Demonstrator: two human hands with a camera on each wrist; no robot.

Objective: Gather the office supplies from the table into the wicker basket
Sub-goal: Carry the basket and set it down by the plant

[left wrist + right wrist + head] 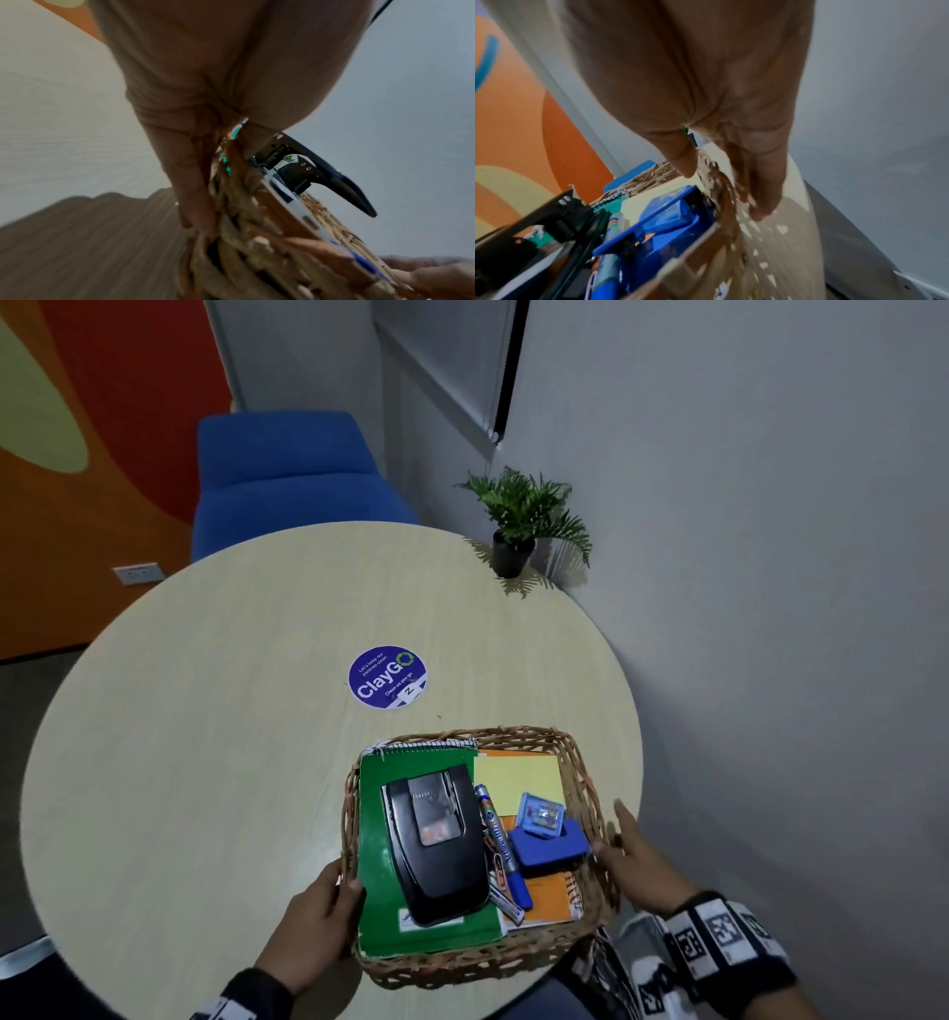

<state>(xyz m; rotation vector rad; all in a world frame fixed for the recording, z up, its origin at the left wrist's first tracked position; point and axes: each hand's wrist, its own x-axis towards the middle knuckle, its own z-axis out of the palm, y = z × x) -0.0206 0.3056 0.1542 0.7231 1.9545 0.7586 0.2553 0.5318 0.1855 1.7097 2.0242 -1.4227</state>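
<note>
The wicker basket (513, 732) stands at the near right of the round table (205, 711). Inside lie a green spiral notebook (375, 865), a black hole punch (436, 845), markers (495, 834), a yellow pad (513, 778), an orange notebook (549, 896), a blue eraser (549, 847) and a clear blue box (539, 816). My left hand (328, 901) grips the basket's left rim (244, 243), fingers down the outer wall. My right hand (626, 845) is at the right rim (727, 205), fingers straight along the outside and thumb above the inside. The hole punch (572, 211) and blue box (670, 213) show beside it.
A small potted plant (518, 526) stands at the table's far right edge against the grey wall. A round purple sticker (387, 677) marks the tabletop's middle. A blue chair (287, 474) sits beyond the table. The basket overhangs the near table edge slightly.
</note>
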